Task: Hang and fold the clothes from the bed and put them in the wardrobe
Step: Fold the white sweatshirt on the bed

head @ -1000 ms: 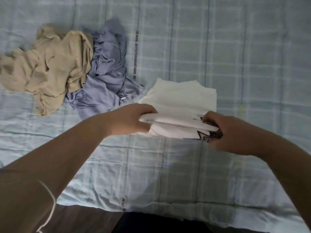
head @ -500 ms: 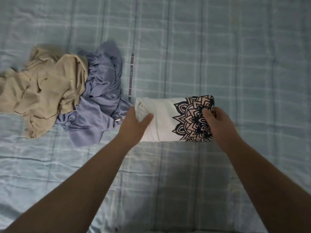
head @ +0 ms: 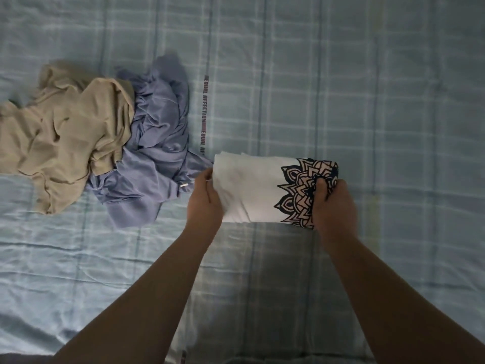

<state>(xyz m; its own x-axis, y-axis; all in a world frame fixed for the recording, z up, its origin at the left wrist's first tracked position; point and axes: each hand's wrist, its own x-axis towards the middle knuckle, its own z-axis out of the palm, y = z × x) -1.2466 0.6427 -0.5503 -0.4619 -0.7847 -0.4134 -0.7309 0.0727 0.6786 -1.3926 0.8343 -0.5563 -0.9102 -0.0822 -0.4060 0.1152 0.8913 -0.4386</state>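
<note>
Gripping the folded white mandala-print T-shirt (head: 249, 191) on the blue checked bed (head: 367, 101), the left hand (head: 205, 202) clasps its nine-o'clock end, the right hand (head: 333, 204) its three-o'clock end.

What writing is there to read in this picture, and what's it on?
"EQUAL AFFECTION": along a stripe of the checked bedsheet.
"EQUAL AF": same stripe, lower; the rest is covered.
The folded white T-shirt: mandala print only, no words.
Bedsheet's bottom edge: small print, too blurred.

Folded shirt (head: 249, 190) (mandala print) on plaid bedspread (head: 367, 101)
</note>
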